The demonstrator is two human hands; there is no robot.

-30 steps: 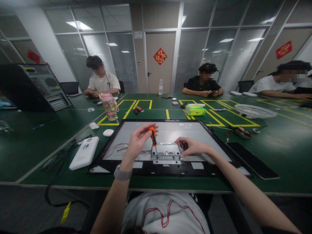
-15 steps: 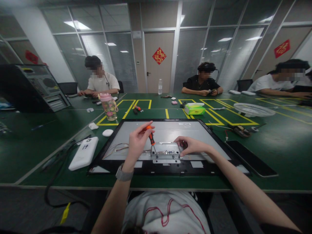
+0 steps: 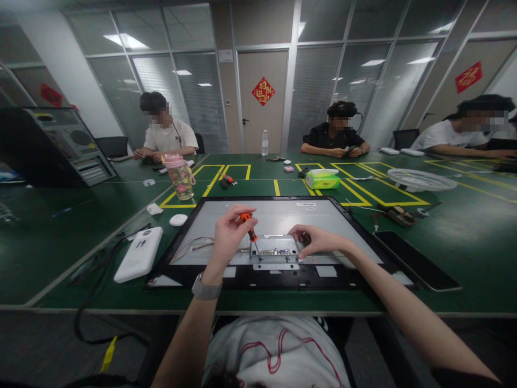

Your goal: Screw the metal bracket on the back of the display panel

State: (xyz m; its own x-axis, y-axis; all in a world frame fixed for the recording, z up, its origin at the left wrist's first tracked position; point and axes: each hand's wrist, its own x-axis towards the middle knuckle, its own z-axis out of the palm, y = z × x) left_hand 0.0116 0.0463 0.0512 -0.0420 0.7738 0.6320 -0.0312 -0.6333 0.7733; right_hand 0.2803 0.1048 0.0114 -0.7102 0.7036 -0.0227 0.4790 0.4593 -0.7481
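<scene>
An orange-and-black screwdriver (image 3: 251,230) is gripped by my left hand (image 3: 232,233), its shaft slanting down to the left end of a metal bracket (image 3: 278,249) with video ports along its front. My right hand (image 3: 317,241) has thumb and fingers closed around the bracket's right end. The bracket sits on the grey back of a monitor panel (image 3: 323,218) with a black frame, lying flat on the green table. Thin wires (image 3: 197,245) run out from the bracket's left side. Where exactly the screwdriver tip touches is too small to make out.
Left of the panel lie a white power bank (image 3: 139,254), a round white case (image 3: 178,220) and black cables. A black phone (image 3: 416,261) is on the right. Behind stand a pink-lidded bottle (image 3: 180,178) and a green tissue pack (image 3: 323,179). Several people sit across the table.
My left fingers have shifted their grip on the screwdriver handle and sit slightly lower. My right hand stays on the bracket.
</scene>
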